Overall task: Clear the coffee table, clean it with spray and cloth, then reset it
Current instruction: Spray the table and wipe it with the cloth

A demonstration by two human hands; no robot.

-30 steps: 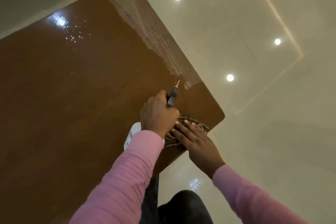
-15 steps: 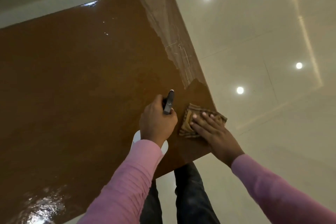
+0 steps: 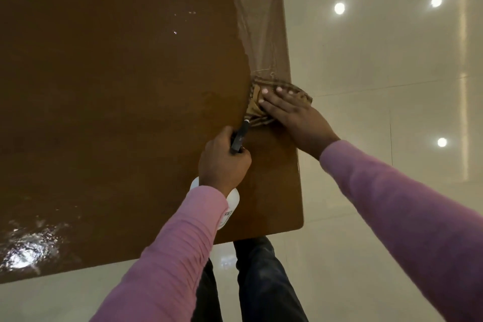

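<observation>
Spray bottle [image 3: 232, 202] is held just above the counter [image 3: 117, 86], over its near-right corner. The white body is mostly hidden under the pink sleeve, and the black nozzle points at the cloth.
Left hand [image 3: 223, 162] grip: fingers curled tight round the bottle's neck and trigger. I'd guess light plastic, rigid, and slippery if it's wet. Take hold at the neck as it is now, not by the body.

Further in, by the counter's right edge: right hand [image 3: 295, 115], grip flat with fingers straight, pressing down on the cloth [image 3: 254, 103]. It isn't pinching it.
The cloth is striped, bunched up and lies flat on the counter, one corner hanging past the right edge. It looks soft, limp and probably damp. It should slide under palm pressure and will fold if pushed from one side. To lift it, pinch a bunched fold.

Beyond the cloth, along the same right edge up to the far corner: a pale hazy strip [image 3: 261, 34] that reads as not yet wiped. The rest of the top is dark and glossy. There's a wet sheen [image 3: 26, 248] at the counter's near-left corner, so the surface is likely slick.

Count: 1 bottle, 1 cloth, 1 counter, 2 hands.
</observation>
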